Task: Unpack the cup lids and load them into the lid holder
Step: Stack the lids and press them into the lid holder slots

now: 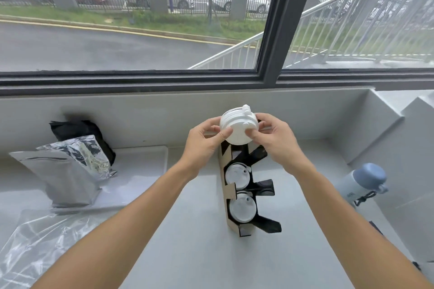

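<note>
A short stack of white cup lids (238,124) is held in the air between both hands, just above the far end of the lid holder (229,197). My left hand (204,139) grips the stack's left side and my right hand (273,137) grips its right side. The holder is a long cardboard-and-black rack lying on the grey counter, running toward me. White lids (237,175) fill its middle compartment and more lids (242,209) fill the near one. The far compartment is partly hidden behind the held stack.
A silver foil pouch (63,176) and a black bag (77,130) stand on a white tray (141,162) at the left. Clear plastic wrap (35,246) lies at the near left. A blue-capped bottle (362,184) lies at the right. A window wall (164,82) bounds the back.
</note>
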